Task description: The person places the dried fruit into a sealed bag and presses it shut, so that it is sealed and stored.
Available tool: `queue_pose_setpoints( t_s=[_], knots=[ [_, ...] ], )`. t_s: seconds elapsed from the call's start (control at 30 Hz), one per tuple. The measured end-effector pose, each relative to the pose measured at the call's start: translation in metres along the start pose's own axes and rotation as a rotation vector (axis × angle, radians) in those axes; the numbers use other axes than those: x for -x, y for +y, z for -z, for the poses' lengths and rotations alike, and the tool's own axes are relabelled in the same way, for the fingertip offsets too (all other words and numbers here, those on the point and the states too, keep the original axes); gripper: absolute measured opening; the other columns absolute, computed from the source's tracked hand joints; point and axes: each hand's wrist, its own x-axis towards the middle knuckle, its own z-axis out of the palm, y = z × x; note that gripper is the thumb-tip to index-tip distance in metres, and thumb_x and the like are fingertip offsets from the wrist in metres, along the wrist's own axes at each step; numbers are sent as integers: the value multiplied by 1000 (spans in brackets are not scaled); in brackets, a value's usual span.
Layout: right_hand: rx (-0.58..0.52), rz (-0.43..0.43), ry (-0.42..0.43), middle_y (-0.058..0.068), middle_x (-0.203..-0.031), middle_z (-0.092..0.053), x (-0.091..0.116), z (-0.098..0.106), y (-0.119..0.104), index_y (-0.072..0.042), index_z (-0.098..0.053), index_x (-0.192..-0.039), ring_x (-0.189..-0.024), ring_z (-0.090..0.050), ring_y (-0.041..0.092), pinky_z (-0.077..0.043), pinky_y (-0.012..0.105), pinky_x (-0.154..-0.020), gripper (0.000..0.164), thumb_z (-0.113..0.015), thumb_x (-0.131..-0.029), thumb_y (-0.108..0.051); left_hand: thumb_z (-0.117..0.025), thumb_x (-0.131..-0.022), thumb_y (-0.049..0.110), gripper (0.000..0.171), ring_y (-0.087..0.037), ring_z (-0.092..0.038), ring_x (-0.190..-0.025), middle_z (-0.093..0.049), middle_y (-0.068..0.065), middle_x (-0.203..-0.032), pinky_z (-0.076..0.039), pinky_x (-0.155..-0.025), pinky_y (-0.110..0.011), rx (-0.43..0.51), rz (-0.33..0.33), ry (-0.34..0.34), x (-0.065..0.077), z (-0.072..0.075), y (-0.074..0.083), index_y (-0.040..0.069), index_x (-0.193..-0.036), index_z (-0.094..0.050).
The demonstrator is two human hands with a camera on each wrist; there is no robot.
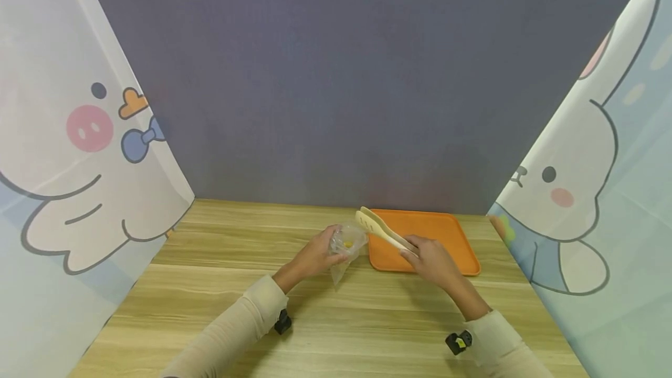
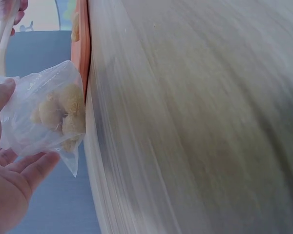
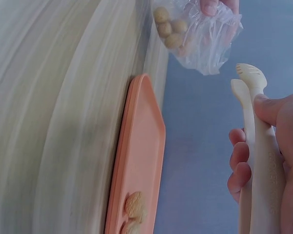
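Note:
My left hand (image 1: pixel 317 254) holds a clear plastic bag (image 1: pixel 339 270) by its upper part, thumb on one side and fingers on the other. Inside the bag lie several round golden-brown pieces (image 3: pixel 174 40) that look like small puffs. My right hand (image 1: pixel 434 262) grips a pair of cream-coloured tongs (image 1: pixel 382 231) with slotted tips. The tongs' tips are close together beside the bag's mouth, and I see nothing between them. An orange tray (image 1: pixel 430 223) lies on the table under and beyond the right hand. In the right wrist view, similar golden-brown pieces (image 3: pixel 135 204) rest on the tray.
The wood-grain table (image 1: pixel 220 284) spreads around the tray and in front of both arms. A dark grey panel (image 1: pixel 336 86) stands behind it. Cartoon-printed sheets (image 1: pixel 567 150) flank the left and right sides.

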Motion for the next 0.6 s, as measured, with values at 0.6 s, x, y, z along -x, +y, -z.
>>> queue_pose_setpoints(
  t_s=[0.6],
  knots=[
    [22,-49,-11,-4,-74,-64,12,19,35,-3,-69,-118,-58,-47,7,-39,25,-54,30,-69,-98,-24,-79,-91,27,75,-17,-63,-97,-64,-14,-130,-54,-82,-34,1,-10,0,-1,0,-1,4,-151,-39]
  ],
)
